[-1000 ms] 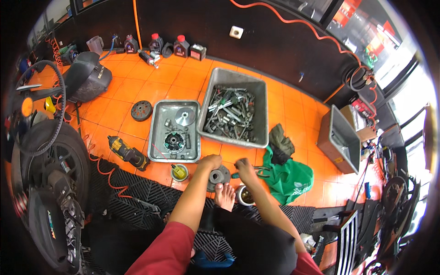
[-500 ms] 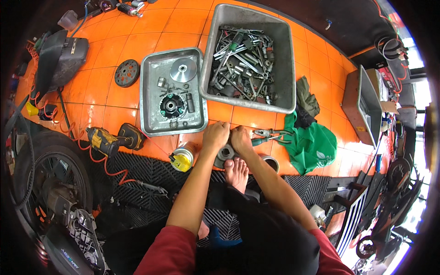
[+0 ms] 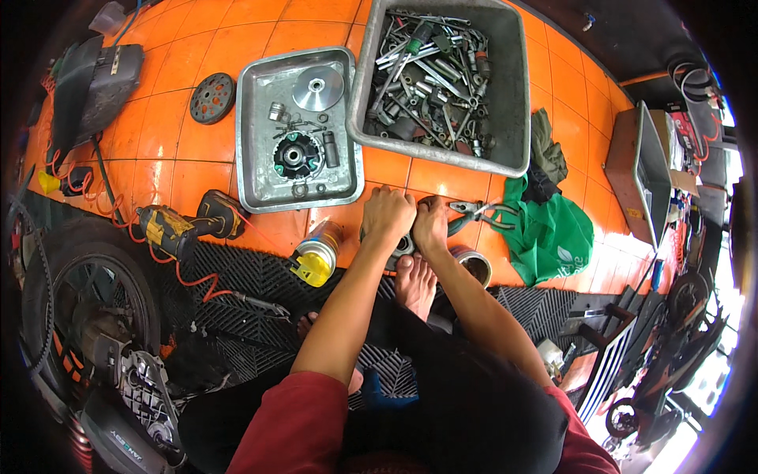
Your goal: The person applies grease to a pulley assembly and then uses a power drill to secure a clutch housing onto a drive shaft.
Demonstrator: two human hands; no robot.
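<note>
- round metal part (image 3: 404, 244) is on the floor (image 3: 330, 216) by the bare foot (image 3: 416, 284)
- left hand (image 3: 389, 213), right hand (image 3: 430, 227) curled, can't tell what's in either grip
- uneven push could skid it into that foot imo

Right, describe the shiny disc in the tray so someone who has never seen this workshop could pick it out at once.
Find the big grey bin of tools on the orange floor. Left of it is a shallow metal tray, with the disc near its top right corner. Its bright, smooth face sets it apart from the dark round part with green patches below.
</note>
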